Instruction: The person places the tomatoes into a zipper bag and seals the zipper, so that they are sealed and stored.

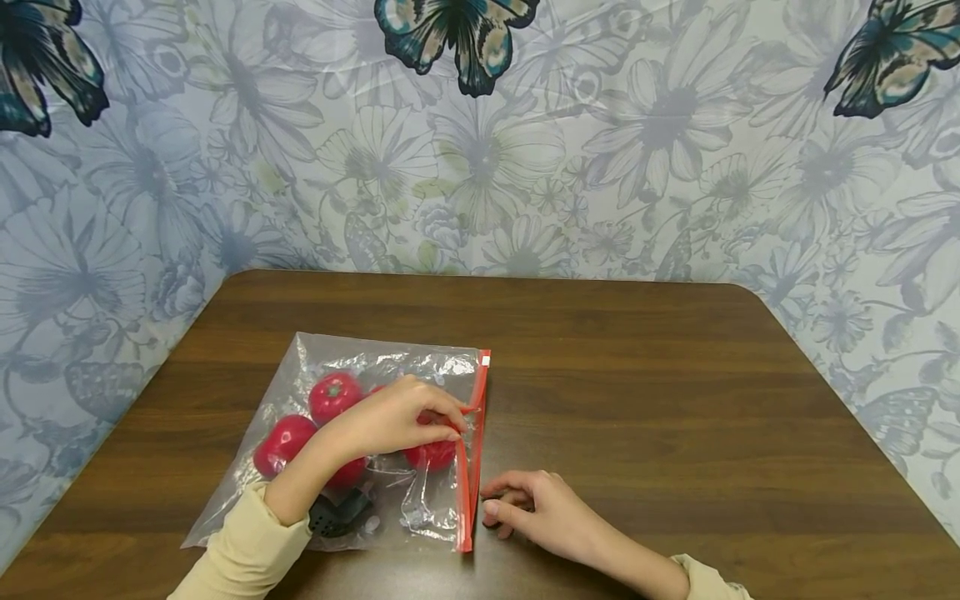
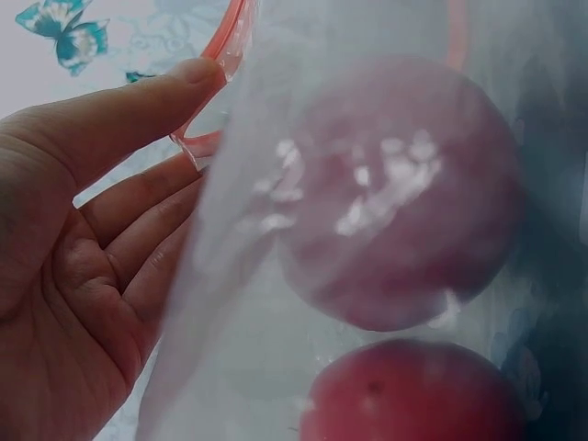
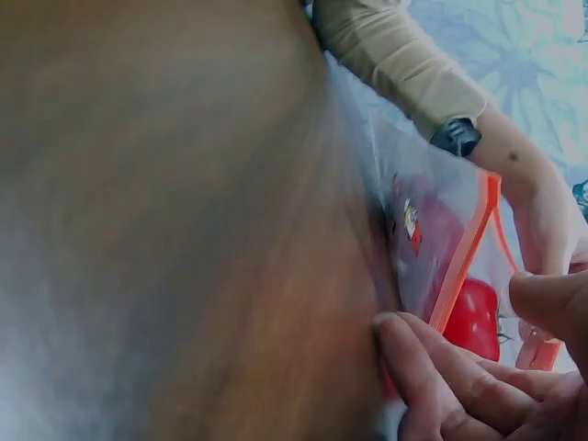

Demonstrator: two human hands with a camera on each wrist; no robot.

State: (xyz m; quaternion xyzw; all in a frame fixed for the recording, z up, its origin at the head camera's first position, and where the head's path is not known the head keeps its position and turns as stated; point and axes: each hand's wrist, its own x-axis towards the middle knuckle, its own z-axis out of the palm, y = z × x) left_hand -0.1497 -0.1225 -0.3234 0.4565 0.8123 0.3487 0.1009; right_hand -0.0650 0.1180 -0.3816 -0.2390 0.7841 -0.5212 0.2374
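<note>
A clear zip bag (image 1: 390,517) with a red zip edge lies on the table, holding several red tomatoes (image 1: 334,397). My left hand (image 1: 405,417) reaches across the bag and pinches the upper strip of the red zip edge (image 2: 213,46) between thumb and fingers. That strip stands apart from the lower one, so the bag's mouth gapes. My right hand (image 1: 543,512) is just right of the mouth, low over the table, its fingers loosely bent with nothing between them. In the right wrist view a shiny tomato (image 3: 475,317) shows close behind the zip edge.
The brown wooden table (image 1: 675,400) extends right of the bag and behind it. A flowered wall covering (image 1: 525,183) with butterflies rises beyond the table's far edge. A small black device (image 3: 457,136) is worn on my left wrist.
</note>
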